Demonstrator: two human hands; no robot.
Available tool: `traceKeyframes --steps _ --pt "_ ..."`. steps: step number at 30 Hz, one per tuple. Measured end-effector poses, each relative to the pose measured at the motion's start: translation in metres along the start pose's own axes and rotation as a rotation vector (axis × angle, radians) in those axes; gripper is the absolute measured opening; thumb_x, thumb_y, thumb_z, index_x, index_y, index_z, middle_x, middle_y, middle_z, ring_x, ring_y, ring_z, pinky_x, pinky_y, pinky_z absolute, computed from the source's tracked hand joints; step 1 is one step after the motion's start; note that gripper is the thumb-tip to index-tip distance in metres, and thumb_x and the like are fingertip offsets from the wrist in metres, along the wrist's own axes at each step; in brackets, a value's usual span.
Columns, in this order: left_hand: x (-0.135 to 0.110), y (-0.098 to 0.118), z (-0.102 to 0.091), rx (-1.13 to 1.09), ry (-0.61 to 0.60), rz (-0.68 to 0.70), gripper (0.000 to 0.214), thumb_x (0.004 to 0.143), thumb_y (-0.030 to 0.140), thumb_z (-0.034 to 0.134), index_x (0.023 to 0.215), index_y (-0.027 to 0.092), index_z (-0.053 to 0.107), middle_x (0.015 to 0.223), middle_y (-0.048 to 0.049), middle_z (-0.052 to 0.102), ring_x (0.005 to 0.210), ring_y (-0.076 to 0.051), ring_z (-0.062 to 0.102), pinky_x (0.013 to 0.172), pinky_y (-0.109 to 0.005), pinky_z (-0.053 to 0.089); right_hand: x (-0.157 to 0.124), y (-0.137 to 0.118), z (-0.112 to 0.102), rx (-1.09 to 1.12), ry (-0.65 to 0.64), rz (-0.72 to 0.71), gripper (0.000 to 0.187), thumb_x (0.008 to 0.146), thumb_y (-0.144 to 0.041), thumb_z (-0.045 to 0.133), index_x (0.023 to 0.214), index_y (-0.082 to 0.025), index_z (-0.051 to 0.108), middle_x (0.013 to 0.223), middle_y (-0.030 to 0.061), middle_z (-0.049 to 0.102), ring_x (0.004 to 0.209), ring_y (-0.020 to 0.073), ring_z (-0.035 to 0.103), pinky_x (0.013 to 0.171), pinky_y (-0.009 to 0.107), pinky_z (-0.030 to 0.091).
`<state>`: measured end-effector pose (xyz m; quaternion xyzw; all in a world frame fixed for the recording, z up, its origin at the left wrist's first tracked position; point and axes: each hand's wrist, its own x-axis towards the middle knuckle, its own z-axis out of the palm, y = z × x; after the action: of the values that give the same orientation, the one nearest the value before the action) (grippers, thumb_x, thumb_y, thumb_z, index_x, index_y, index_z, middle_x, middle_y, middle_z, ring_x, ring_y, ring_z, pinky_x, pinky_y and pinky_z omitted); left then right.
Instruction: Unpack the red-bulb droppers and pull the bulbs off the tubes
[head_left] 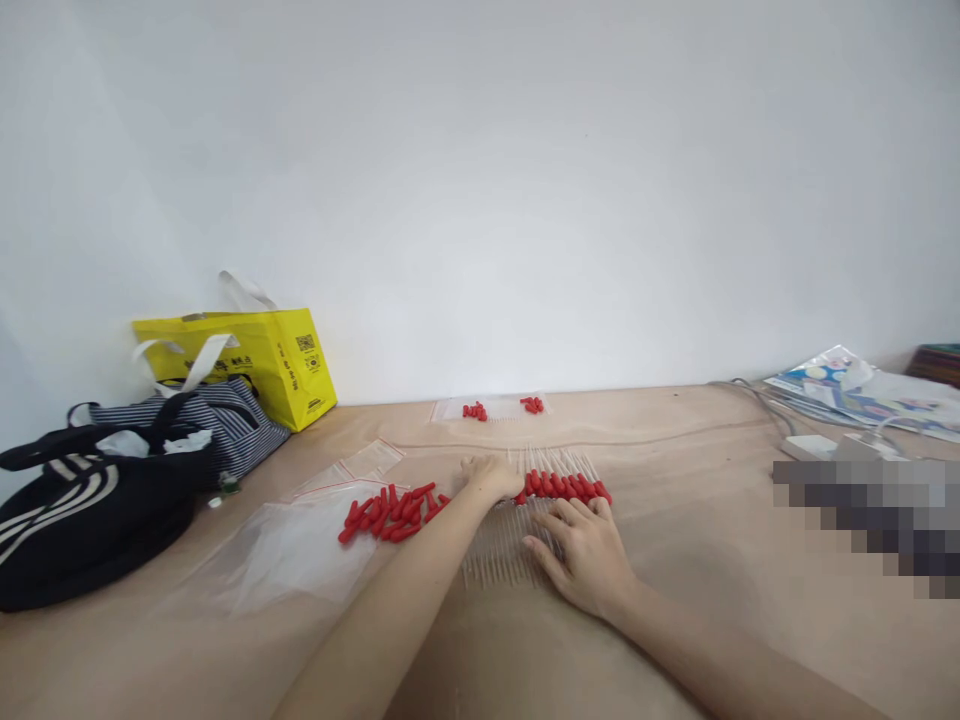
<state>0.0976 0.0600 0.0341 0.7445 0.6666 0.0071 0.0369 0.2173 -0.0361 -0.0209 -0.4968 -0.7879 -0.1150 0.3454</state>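
A row of thin clear tubes with red rubber bulbs [566, 486] lies on the table, the tubes pointing away from me. Nearer to me is a second set of clear tubes [491, 560], side by side. My left hand [491, 478] is at the left end of the bulb row; its fingers are mostly hidden, so its grip cannot be made out. My right hand [589, 555] rests with fingers stretched and thumb apart, fingertips at the near edge of the bulbs. Left of my left forearm, loose red rubber bulbs [390, 512] lie in a pile on clear plastic bags [300, 545].
By the wall, another clear bag [504, 410] has two small groups of red bulbs. A yellow bag [307, 365], a striped bag [251, 430] and a black bag [97, 520] stand at left. At right are a white adapter [810, 447], cables and printed sheets [847, 390].
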Motion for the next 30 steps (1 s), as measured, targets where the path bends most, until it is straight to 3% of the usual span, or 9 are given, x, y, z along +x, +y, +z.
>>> traceKeyframes --steps 5,8,12,16,19,23,26,30 --pt "-0.009 -0.01 -0.006 0.016 0.054 0.027 0.028 0.078 0.032 0.04 0.086 0.016 0.061 0.09 -0.0141 0.066 0.088 -0.027 0.059 0.079 -0.04 0.036 -0.001 0.005 0.004 0.031 0.084 0.012 0.02 0.082 -0.03 0.045 0.081 -0.023 0.064 0.07 0.0013 0.058 0.07 0.014 0.049 0.068 0.031 0.022" --pt "-0.03 -0.031 -0.013 0.021 0.155 0.102 0.026 0.083 0.026 0.033 0.091 0.015 0.055 0.087 -0.0111 0.065 0.084 -0.024 0.059 0.078 -0.04 0.034 -0.001 0.007 0.004 0.062 0.15 0.022 0.02 0.082 -0.029 0.044 0.084 -0.024 0.063 0.073 0.0013 0.059 0.072 0.0139 0.05 0.068 0.031 0.024" --pt "-0.068 -0.068 -0.009 0.039 0.271 0.256 0.021 0.086 0.023 0.032 0.083 0.016 0.052 0.09 -0.0067 0.061 0.086 -0.02 0.054 0.077 -0.034 0.032 0.001 0.004 0.001 0.059 0.244 0.019 0.027 0.082 -0.03 0.045 0.104 -0.023 0.057 0.088 0.0043 0.061 0.081 0.0164 0.05 0.073 0.032 0.027" --pt "-0.096 -0.09 0.012 0.168 0.606 0.6 0.022 0.087 0.019 0.032 0.076 0.017 0.051 0.075 -0.0031 0.06 0.075 -0.018 0.053 0.075 -0.035 0.03 0.003 -0.004 -0.002 0.021 0.24 -0.102 0.033 0.081 -0.03 0.048 0.113 -0.026 0.052 0.104 0.0037 0.059 0.093 0.0183 0.048 0.082 0.035 0.027" --pt "-0.105 -0.091 0.027 0.156 0.744 0.724 0.022 0.087 0.019 0.034 0.074 0.017 0.052 0.073 -0.001 0.06 0.07 -0.015 0.052 0.077 -0.033 0.029 0.004 -0.01 0.002 0.026 0.206 -0.221 0.033 0.079 -0.033 0.051 0.112 -0.029 0.053 0.104 0.0019 0.06 0.097 0.0185 0.047 0.089 0.039 0.023" --pt "-0.104 -0.084 0.038 0.03 0.861 0.776 0.026 0.088 0.02 0.033 0.073 0.018 0.053 0.072 0.0003 0.06 0.068 -0.013 0.051 0.079 -0.032 0.029 0.004 -0.014 0.011 0.112 0.184 -0.323 0.026 0.08 -0.03 0.051 0.105 -0.03 0.055 0.08 -0.0023 0.064 0.089 0.0161 0.05 0.093 0.044 0.016" --pt "-0.1 -0.079 0.039 -0.028 0.87 0.792 0.024 0.088 0.02 0.034 0.075 0.018 0.055 0.071 0.0011 0.061 0.07 -0.013 0.052 0.08 -0.032 0.029 0.004 -0.013 0.015 0.129 0.182 -0.33 0.023 0.081 -0.021 0.048 0.101 -0.029 0.057 0.061 -0.0047 0.059 0.076 0.0133 0.05 0.093 0.046 0.015" --pt "-0.096 -0.078 0.039 -0.091 0.806 0.782 0.02 0.087 0.023 0.037 0.085 0.02 0.057 0.083 0.0007 0.064 0.082 -0.014 0.054 0.088 -0.035 0.025 0.003 -0.012 0.015 0.092 0.185 -0.336 0.02 0.079 -0.014 0.045 0.088 -0.024 0.059 0.056 -0.0045 0.055 0.067 0.0118 0.046 0.091 0.045 0.017"
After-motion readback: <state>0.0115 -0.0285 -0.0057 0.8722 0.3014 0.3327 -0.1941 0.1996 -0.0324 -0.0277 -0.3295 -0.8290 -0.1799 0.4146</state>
